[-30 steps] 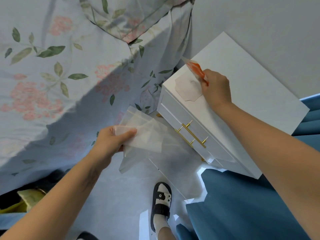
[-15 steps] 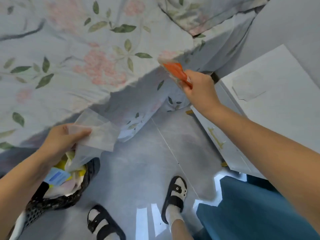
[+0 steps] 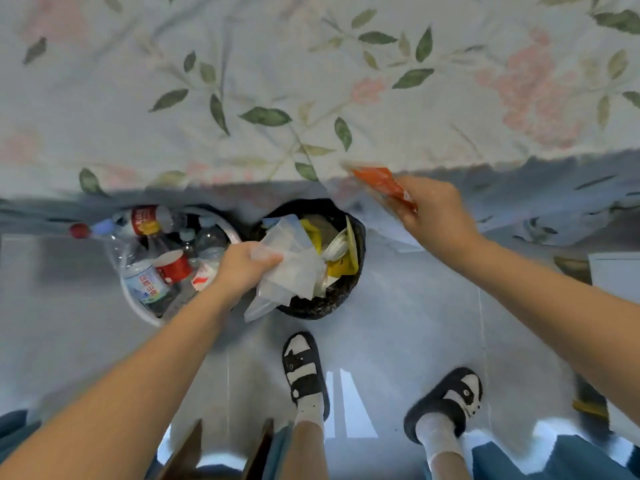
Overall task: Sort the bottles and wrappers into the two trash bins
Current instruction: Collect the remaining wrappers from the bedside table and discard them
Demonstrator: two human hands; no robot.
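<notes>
Translucent plastic wrappers (image 3: 291, 268) are bunched in the left hand (image 3: 247, 268), its fingers curled round them, right above the dark bin (image 3: 332, 299) already holding wrappers. This looks like the drop-off step: loosening those fingers should let them fall in. Beside it, the white bin (image 3: 138, 306) holds bottles (image 3: 145, 282). Further off, the right hand (image 3: 436, 216) pinches an orange wrapper (image 3: 382, 185), due next over the dark bin.
</notes>
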